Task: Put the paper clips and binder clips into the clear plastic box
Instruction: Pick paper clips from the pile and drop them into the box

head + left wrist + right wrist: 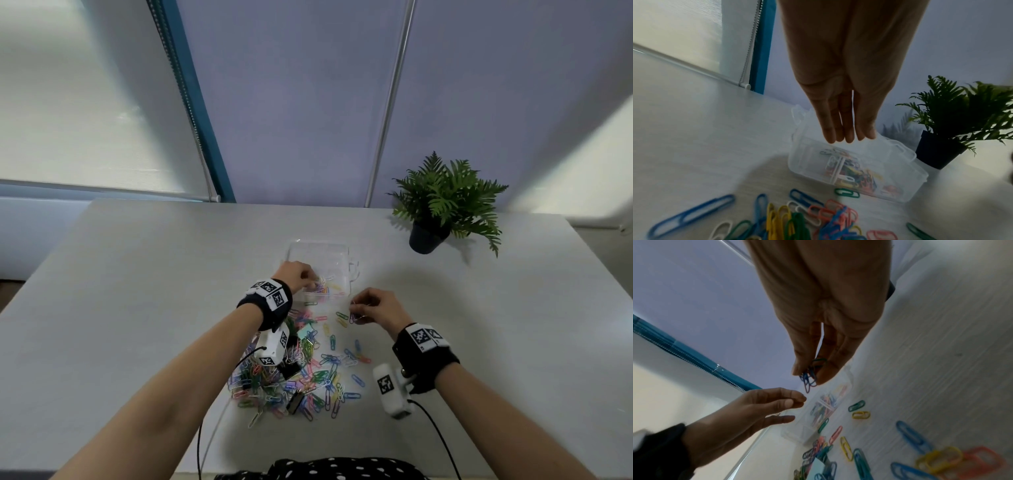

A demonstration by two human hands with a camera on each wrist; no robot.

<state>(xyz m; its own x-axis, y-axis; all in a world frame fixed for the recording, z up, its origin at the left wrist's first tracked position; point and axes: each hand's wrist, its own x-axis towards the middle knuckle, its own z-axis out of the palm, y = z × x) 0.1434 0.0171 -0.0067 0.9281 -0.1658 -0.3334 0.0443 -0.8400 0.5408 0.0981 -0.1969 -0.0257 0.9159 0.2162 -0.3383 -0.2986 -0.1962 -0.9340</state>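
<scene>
The clear plastic box [318, 251] lies open at mid-table, with several coloured clips in its near part. My left hand [310, 277] hovers over it; the left wrist view shows its fingers [846, 138] straight, above the box [910, 183], and holding nothing. My right hand [354, 313] is just right of the box, and its thumb and fingers pinch a small bunch of blue and green paper clips [809, 378]. A big pile of coloured paper clips [291, 377] lies nearer me, with a black binder clip [296, 401] and a teal one [306, 334] in it.
A potted fern [445, 202] in a dark pot stands at the back right of the white table [137, 291]. Loose clips [356, 349] lie scattered between the pile and my right hand. Cables run from both wrist cameras toward the table's near edge.
</scene>
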